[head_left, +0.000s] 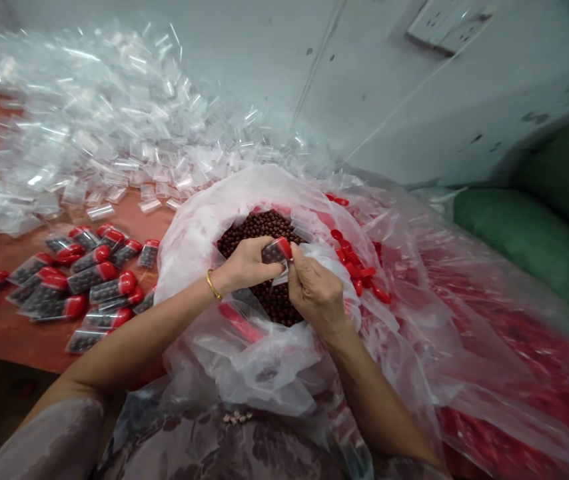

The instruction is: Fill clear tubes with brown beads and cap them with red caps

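Observation:
My left hand (250, 264) is closed around a small clear plastic container (271, 252) filled with dark brown balls. A red cap (283, 247) sits at the container's right end, and my right hand (317, 285) pinches at its edge with thumb and forefinger. Both hands are over an open white plastic bag (184, 233) holding many loose brown balls (279, 303). Part of the heap is hidden under my hands. Loose red caps (352, 260) lie on the plastic just right of the bag's mouth.
Several filled, red-capped containers (92, 277) lie on the reddish table (134, 223) at left. Behind them rises a large pile of clear containers (114, 127) against the wall. Plastic sheeting over red pieces (509, 320) spreads right, beside a green cushion-like shape (519, 227).

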Available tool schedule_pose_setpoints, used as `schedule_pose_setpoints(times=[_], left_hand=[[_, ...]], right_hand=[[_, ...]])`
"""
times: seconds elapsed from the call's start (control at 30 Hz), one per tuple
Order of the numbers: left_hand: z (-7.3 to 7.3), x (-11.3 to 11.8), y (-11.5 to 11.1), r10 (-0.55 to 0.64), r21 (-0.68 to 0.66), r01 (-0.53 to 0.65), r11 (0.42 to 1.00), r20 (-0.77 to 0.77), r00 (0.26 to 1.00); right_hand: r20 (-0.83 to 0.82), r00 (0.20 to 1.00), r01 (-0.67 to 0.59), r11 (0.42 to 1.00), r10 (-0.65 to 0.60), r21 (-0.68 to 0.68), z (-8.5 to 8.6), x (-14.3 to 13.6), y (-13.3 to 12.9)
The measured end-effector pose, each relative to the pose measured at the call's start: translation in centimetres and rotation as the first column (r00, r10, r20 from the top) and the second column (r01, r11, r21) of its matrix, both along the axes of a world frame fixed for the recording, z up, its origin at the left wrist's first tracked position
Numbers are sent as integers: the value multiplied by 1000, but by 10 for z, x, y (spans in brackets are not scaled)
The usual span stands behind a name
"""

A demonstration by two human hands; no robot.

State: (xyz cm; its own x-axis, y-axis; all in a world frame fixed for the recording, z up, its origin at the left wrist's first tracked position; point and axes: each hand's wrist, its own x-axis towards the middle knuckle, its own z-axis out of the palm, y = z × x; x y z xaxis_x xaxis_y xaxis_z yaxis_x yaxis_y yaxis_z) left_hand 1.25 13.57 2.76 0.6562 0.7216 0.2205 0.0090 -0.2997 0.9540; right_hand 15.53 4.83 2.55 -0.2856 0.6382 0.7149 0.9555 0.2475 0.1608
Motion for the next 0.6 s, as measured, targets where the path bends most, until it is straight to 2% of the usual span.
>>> schedule_pose_setpoints(times=[0.1, 0.2, 0.27, 0.33, 0.43, 0.53, 0.6], left_hand=[[-2, -1, 3, 6, -21, -6, 1000, -7, 1000], [-3, -2, 3, -32, 4, 32, 999, -48, 998], [-1, -1, 2, -103, 34, 105, 994, -76, 992], [4, 0, -1, -160, 76, 169, 983, -114, 981], [17, 0, -8, -216, 146, 251, 957, -220, 951], [28, -3, -18, -257, 203, 345, 917, -363, 896], [31, -7, -27, -226, 235, 351, 906, -430, 874]], right_hand=[[-38, 999, 23, 999, -24, -38, -3, -1, 2], [-206, 975, -101, 991, 82, -83, 2, 0, -2], [-387, 914, -176, 978, 122, -108, 8, 4, -6], [-542, 838, -142, 985, 65, -101, 14, 7, -9], [-751, 661, -84, 991, -20, -101, 21, 7, -7], [-925, 373, -228, 959, -74, -169, 25, -2, 3], [-959, 246, -363, 904, -140, -225, 25, -10, 10]])
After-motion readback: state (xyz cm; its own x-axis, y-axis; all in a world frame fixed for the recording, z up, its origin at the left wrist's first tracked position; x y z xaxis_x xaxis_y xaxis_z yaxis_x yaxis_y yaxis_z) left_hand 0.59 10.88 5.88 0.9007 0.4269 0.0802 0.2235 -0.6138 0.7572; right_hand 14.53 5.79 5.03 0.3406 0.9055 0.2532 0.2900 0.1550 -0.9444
